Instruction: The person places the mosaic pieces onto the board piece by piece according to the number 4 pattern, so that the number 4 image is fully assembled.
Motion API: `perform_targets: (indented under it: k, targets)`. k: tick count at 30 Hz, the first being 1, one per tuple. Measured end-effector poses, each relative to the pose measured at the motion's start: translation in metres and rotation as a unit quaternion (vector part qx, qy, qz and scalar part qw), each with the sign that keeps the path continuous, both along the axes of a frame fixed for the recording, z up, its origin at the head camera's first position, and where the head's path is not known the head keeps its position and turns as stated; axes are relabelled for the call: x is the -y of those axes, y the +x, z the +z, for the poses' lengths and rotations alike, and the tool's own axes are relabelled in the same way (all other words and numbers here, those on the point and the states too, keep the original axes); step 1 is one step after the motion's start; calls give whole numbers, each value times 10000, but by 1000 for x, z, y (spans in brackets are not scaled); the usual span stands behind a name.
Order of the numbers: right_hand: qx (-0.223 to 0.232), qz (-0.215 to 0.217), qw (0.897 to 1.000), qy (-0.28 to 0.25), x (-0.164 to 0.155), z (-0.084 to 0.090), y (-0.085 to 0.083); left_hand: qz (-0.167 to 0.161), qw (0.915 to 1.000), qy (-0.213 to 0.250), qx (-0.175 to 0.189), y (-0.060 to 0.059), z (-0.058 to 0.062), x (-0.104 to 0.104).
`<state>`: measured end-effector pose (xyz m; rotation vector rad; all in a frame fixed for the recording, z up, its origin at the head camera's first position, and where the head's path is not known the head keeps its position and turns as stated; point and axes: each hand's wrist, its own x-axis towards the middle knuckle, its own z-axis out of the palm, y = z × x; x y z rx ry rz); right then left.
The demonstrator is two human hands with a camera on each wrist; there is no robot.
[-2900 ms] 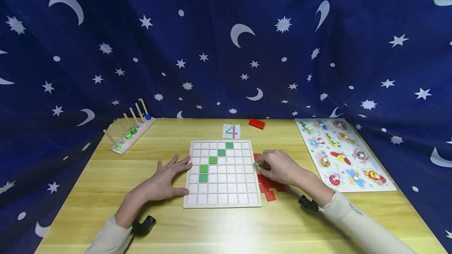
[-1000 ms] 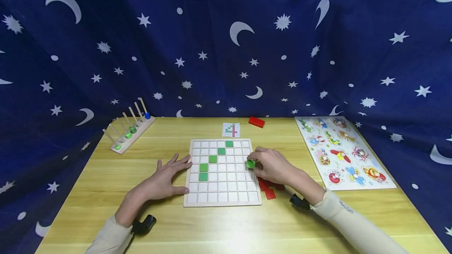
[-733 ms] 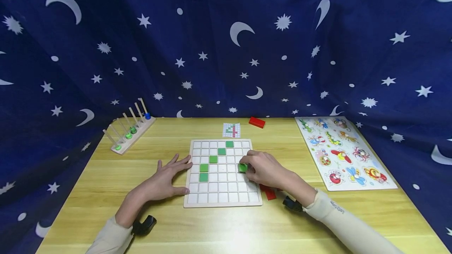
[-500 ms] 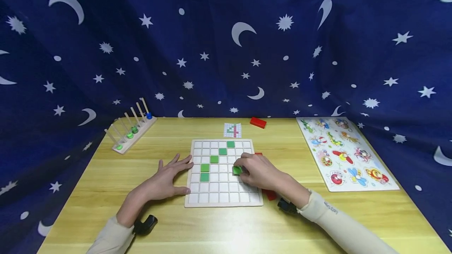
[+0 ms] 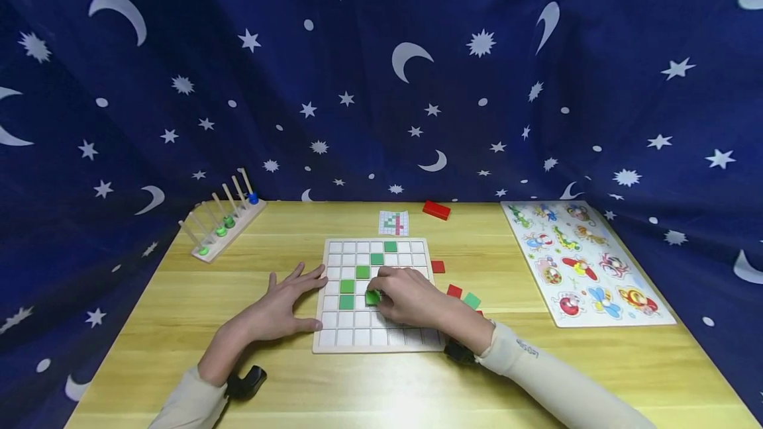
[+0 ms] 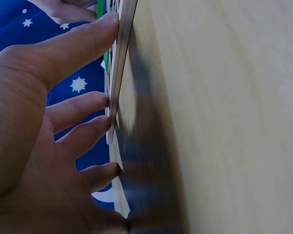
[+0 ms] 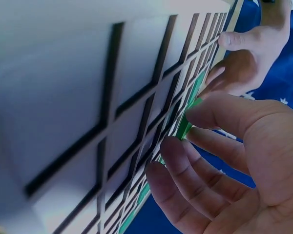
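Fingers (image 5: 381,285) of right hand (image 5: 411,300) curl down, pinching green tile (image 5: 373,297) over grid board (image 5: 334,341) middle, forearm angled in from lower right. Left hand (image 5: 275,306) flat on counter (image 5: 381,382), fingers spread and relaxed, tips touching board's left edge.

The table (image 5: 179,296) is pale wood with a smooth, faintly shiny grain, the board (image 5: 334,339) is matt light wood with white squares, the tiles (image 5: 346,286) look smooth and matt, and the backdrop (image 5: 357,71) is soft printed cloth.
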<state>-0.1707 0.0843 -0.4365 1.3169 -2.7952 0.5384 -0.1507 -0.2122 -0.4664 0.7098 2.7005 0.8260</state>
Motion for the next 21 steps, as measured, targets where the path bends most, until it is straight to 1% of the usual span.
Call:
perform_targets:
  k: [5, 12, 21]
  targets:
    - [4, 112, 9999, 59, 11, -2, 0, 12, 10000, -16, 19, 0, 1, -1]
    - [-117, 189, 9995, 234, 21, -4, 0, -3, 10000, 6, 9, 0, 2, -1]
    - [-84, 100, 9994, 322, 24, -2, 2, 3, 10000, 33, -19, 0, -1, 0]
